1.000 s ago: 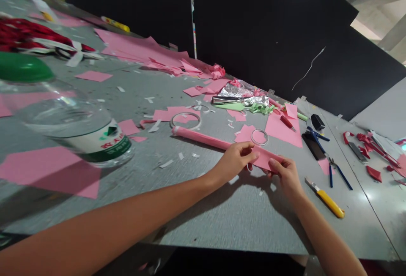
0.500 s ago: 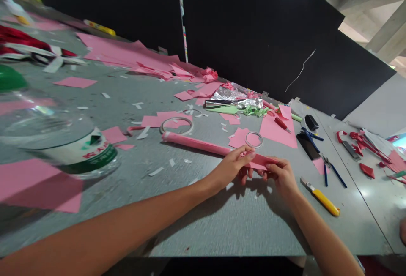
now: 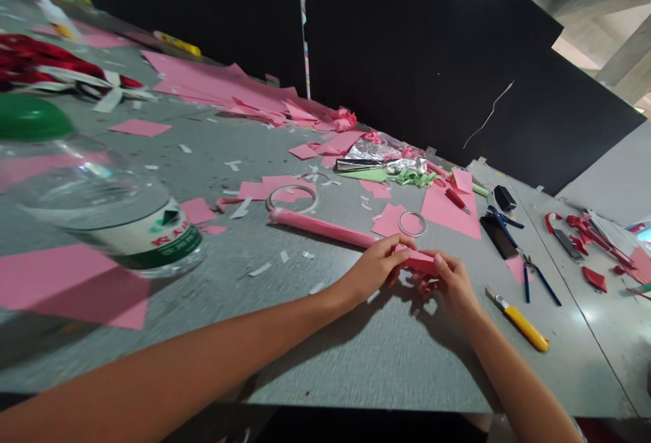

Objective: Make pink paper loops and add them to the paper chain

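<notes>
Close above the near edge of the grey tabletop (image 3: 325,368), the left hand (image 3: 373,268) pinches one end of a narrow, folded piece of pink paper (image 3: 417,261) between thumb and fingers. The right hand (image 3: 451,281) grips the opposite end, its thumb on top. A long, slim tube of rolled pink paper (image 3: 323,227) slants from behind the left hand toward the far edge; whether it joins the folded piece cannot be told. A large silver-grey ring (image 3: 291,187) sits just beside the tube's far end, and a smaller silver-grey ring (image 3: 411,212) lies behind the hands. Right of the right hand, nearer the near edge, rests a yellow-handled cutter (image 3: 526,328), with blue-handled pliers (image 3: 545,281) farther in.
</notes>
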`<state>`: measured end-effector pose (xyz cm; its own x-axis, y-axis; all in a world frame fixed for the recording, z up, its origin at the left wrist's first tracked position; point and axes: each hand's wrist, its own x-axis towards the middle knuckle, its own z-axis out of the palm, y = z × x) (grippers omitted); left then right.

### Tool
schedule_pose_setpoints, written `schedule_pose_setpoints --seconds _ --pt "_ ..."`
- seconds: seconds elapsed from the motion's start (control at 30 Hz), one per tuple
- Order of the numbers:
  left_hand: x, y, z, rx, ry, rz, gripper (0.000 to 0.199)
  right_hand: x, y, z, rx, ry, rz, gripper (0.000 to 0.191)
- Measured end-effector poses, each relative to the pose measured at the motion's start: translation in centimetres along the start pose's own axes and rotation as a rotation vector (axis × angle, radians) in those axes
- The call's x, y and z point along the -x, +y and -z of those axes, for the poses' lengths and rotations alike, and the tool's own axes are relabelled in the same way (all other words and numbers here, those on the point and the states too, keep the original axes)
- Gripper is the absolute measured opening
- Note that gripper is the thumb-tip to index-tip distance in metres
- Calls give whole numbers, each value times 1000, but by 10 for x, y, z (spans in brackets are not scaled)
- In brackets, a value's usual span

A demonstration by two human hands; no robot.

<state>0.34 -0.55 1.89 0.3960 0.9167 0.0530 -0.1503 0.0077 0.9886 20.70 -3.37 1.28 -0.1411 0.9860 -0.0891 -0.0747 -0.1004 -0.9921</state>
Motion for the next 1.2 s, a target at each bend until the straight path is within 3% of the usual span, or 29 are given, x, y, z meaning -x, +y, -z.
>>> schedule_pose_setpoints --seconds 0.23,0.57,0.8,1.2 --pt "0 -1 -2 4 -24 -12 21 -2 3 -1 32 -9 20 39" --pt "-3 -4 -2 13 -65 14 30 -1 1 -2 28 -19 24 38" --pt "-2 -4 -2 22 -114 -6 23 -3 2 0 14 -10 25 40" --pt "2 -1 -4 36 -89 -8 19 -2 2 -2 23 -1 38 36"
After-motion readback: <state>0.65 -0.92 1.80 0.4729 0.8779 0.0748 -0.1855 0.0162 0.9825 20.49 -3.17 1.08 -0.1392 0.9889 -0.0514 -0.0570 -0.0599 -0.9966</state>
